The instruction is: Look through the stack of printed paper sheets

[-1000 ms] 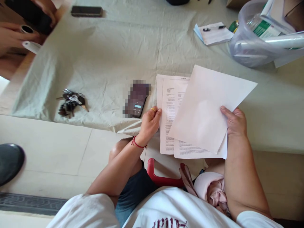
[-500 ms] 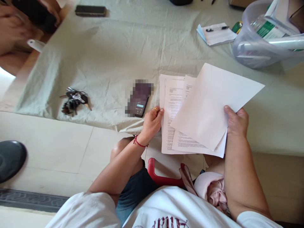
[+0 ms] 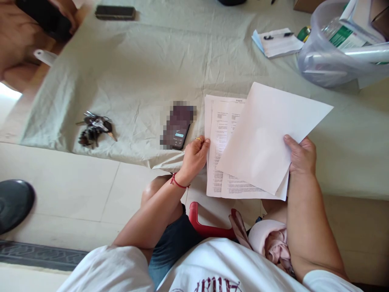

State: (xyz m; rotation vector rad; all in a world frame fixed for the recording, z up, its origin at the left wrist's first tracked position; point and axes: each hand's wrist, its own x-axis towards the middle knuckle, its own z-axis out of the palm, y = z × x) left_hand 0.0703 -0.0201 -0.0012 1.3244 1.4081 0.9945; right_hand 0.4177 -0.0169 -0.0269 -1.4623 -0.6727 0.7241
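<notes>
Several printed sheets of paper [image 3: 220, 121] lie fanned over the table's near edge. My left hand [image 3: 196, 154] pinches their left edge between thumb and fingers. On top, a blank-faced sheet [image 3: 270, 129] is turned at an angle and covers much of the print. My right hand [image 3: 302, 154] grips that sheet at its right side, thumb on top and fingers hidden beneath; the right edges of the lower sheets are close to this hand. Just left of the papers lies a phone [image 3: 179, 136] with a lit, partly blurred screen.
A key bunch [image 3: 96, 129] lies on the cloth-covered table [image 3: 146, 73]. At the back are a dark oblong block [image 3: 115, 13], a notepad [image 3: 281, 46] with a pen, and a filled clear bin [image 3: 319, 61]. Another person's hand [image 3: 65, 12] holds a dark phone at upper left.
The top sheet and my right hand have shifted slightly left, and the printed sheet beneath has moved a little too. My left hand has stayed in place.
</notes>
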